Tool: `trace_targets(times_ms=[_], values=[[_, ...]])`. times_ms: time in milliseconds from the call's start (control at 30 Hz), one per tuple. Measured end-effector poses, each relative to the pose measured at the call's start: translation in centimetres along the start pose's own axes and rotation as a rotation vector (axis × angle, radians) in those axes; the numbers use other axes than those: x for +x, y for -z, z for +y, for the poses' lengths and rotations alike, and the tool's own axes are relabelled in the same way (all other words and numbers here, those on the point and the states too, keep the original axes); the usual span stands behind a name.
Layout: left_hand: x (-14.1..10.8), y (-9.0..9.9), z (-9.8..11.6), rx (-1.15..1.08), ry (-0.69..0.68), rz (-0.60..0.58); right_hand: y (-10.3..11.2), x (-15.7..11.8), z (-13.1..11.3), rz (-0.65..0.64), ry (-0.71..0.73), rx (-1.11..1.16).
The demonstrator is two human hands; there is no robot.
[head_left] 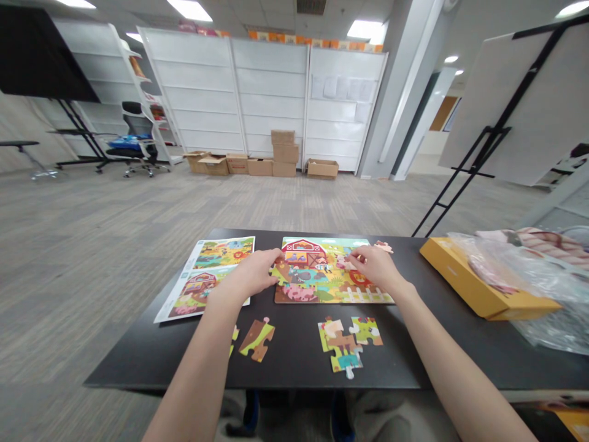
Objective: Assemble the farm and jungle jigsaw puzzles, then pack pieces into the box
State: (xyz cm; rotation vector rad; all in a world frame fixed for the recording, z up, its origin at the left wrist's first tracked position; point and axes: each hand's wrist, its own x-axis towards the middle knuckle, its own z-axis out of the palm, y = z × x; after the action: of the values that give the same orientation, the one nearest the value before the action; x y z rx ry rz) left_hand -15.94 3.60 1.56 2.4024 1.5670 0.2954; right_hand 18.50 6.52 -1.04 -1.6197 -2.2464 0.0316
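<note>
Apparently L hand (251, 274) lay relaxed, fingers open, on farm jigsaw puzzle (317, 288) mid-frame; R hand (373, 265) curled on it, grip unclear. Loose cardboard pieces (256, 339) lower center: prob. light, stiff; best taken by edges.

One left hand (248, 276) and one right hand (375, 267); one farm jigsaw board (331, 288); one picture sheet (202, 282); two loose jigsaw pieces (256, 339); one further piece (383, 247); one joined piece cluster (343, 347); eight cardboard boxes (285, 153); one yellow box (483, 282).
</note>
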Motion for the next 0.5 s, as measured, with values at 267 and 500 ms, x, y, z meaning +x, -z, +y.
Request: trace_targets(times_ms=[267,500], values=[[-1.2,1.5,-0.5,0.035,0.049,0.045,-0.3,0.0,0.0,-0.031,0.016,-0.003],[-1.6,1.4,-1.7,0.014,0.033,0.059,-0.2,0.0,-0.3,-0.048,0.016,0.003]])
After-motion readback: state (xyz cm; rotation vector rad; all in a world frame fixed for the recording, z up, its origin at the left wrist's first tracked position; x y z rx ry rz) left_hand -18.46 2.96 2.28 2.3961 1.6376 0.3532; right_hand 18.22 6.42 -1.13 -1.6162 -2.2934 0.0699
